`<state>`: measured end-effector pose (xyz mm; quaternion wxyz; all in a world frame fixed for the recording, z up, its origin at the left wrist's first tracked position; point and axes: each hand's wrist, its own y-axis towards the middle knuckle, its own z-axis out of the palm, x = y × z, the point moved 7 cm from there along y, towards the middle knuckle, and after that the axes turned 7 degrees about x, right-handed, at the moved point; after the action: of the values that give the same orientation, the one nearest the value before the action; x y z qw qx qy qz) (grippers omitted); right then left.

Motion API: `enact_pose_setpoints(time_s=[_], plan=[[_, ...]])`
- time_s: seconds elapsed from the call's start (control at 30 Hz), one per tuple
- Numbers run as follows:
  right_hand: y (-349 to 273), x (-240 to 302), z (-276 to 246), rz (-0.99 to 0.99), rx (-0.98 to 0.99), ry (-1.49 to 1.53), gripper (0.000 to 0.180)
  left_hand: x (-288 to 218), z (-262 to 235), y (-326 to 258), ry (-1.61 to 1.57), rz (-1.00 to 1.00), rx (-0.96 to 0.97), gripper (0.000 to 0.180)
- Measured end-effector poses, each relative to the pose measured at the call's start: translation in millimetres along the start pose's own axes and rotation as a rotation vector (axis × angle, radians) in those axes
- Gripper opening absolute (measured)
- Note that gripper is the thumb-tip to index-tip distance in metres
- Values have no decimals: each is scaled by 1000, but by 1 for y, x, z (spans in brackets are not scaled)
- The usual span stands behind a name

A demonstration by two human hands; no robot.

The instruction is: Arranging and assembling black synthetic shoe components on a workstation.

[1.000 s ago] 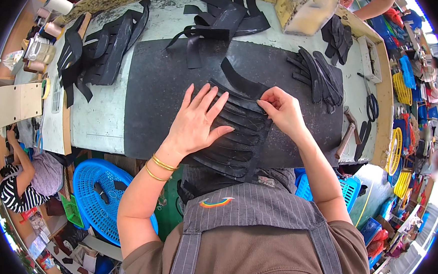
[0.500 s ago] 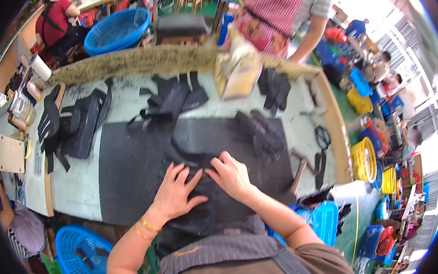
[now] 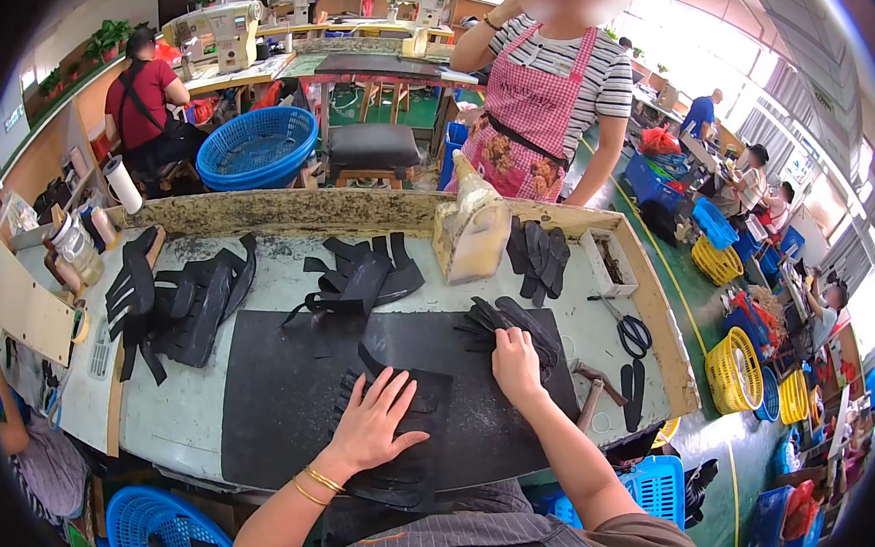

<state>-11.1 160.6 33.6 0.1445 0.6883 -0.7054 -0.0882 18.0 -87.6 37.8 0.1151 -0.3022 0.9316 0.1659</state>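
My left hand lies flat, fingers spread, over a black strappy piece near the front edge of the black mat. This piece has several narrow strips, partly hidden under the palm. Farther right, my right hand reaches onto a bundle of black strips on the mat, its fingers curled closed on the near end. Exactly which strip the fingertips grip is hidden. Beyond the mat lie more black strap pieces, and a second group of strap pieces is at the left.
A glue-stained container stands at the table's far side. Scissors, a hammer and a small white tray lie right. A raised wooden rim edges the table. Another person stands beyond it.
My right hand has left the piece beside my left hand and moved right to the strip bundle. My left hand now lies flatter on its piece. The view has tilted up.
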Motion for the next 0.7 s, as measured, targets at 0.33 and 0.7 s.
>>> enact_pose_setpoints(time_s=[0.33, 0.7], plan=[[0, 82, -4, 91, 302, 1148, 20, -15, 22, 12, 120, 93, 139, 68], [-26, 56, 44, 311, 359, 1470, 17, 21, 2, 7, 57, -69, 105, 74]])
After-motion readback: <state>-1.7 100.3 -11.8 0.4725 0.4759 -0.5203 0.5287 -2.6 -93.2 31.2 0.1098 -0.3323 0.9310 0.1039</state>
